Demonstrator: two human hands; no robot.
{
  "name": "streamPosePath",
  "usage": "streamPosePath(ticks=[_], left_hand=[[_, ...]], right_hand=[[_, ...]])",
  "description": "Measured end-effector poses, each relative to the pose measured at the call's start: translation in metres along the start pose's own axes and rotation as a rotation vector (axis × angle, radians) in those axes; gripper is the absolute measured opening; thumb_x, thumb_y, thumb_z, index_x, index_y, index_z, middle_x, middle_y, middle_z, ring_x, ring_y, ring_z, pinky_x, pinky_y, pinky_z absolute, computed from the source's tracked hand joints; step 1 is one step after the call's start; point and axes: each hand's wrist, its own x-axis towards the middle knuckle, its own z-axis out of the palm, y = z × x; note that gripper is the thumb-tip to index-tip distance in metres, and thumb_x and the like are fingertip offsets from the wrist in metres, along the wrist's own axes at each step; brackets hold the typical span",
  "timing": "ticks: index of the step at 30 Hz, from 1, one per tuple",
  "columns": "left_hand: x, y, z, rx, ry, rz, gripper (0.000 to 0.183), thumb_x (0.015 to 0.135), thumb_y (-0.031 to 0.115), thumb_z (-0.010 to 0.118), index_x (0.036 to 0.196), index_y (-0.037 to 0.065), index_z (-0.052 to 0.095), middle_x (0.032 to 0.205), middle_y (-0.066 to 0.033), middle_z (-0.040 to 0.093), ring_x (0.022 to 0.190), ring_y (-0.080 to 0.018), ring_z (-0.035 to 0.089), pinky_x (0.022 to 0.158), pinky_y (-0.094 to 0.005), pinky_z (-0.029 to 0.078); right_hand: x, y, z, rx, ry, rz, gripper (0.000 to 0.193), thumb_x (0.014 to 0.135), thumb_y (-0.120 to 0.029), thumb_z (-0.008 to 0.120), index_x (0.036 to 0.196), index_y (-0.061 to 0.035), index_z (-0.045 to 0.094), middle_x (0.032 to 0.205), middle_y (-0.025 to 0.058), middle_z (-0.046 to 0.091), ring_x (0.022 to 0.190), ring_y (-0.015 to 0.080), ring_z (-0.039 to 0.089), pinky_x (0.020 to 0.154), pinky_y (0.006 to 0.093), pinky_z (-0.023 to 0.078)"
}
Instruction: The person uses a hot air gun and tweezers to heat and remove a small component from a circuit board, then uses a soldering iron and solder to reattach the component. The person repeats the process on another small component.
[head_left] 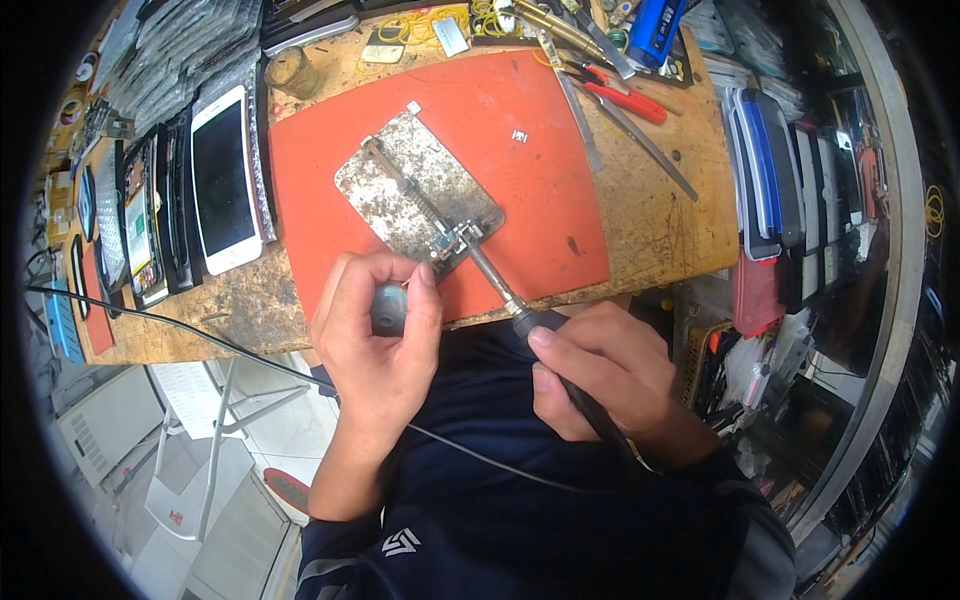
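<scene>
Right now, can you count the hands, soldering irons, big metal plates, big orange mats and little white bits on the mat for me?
Hands: 2, the left hand and the right hand
Soldering iron: 1
Big metal plate: 1
Big orange mat: 1
Little white bits: 2
Total: 7

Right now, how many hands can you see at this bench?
2: the left hand at the near edge of the orange mat, and the right hand around the soldering iron.

A dark-handled soldering iron (pixel 514 306) slants toward a small circuit board (pixel 441 243) on a stained metal plate's (pixel 455 172) near end.
</scene>
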Motion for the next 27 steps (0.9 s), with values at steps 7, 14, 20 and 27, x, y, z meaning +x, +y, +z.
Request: streamPosePath(ticks=[7,14,20,27], left_hand=[[-0.0001,0.0001,0.0006,-0.02,-0.006,-0.021,0.01,0.092,0.001,0.079,0.093,0.001,0.069,0.083,-0.0087,0.065,0.07,-0.019,0.062,0.063,-0.0321,0.047],[0.0008,-0.0006,0.0018,0.016,0.004,0.011,0.01,0.093,0.001,0.079,0.093,0.001,0.069,0.083,-0.0087,0.065,0.07,-0.019,0.061,0.063,-0.0322,0.046],[0.0,0.0004,0.0002,0.016,0.008,-0.005,0.01,0.092,0.0,0.079,0.093,0.001,0.069,0.082,-0.0086,0.065,0.069,-0.019,0.061,0.062,-0.0325,0.046],[0.0017,0.0013,-0.0001,0.038,0.004,0.029,0.01,0.091,0.0,0.079,0.092,0.001,0.069,0.082,-0.0084,0.065,0.069,-0.019,0.062,0.062,-0.032,0.046]], right_hand=[[-0.0003,0.0021,0.0013,-0.018,0.0,-0.021,0.042,0.074,0.004,0.08,0.115,0.0022,0.078,0.082,0.0065,0.066,0.064,0.0191,0.064,0.055,0.0305,0.053],[-0.0006,0.002,0.0005,-0.051,0.0,-0.039,0.043,0.073,0.004,0.08,0.116,0.0019,0.078,0.083,0.0064,0.066,0.064,0.0187,0.064,0.054,0.0298,0.052],[-0.0006,0.0016,0.0006,-0.038,0.005,-0.041,0.043,0.073,0.004,0.079,0.116,0.002,0.078,0.083,0.0065,0.066,0.065,0.0193,0.065,0.055,0.0304,0.053],[0.0001,0.0016,0.0022,-0.009,-0.007,-0.04,0.042,0.073,0.005,0.079,0.115,0.0024,0.078,0.083,0.0071,0.066,0.066,0.0207,0.066,0.056,0.0315,0.054]])
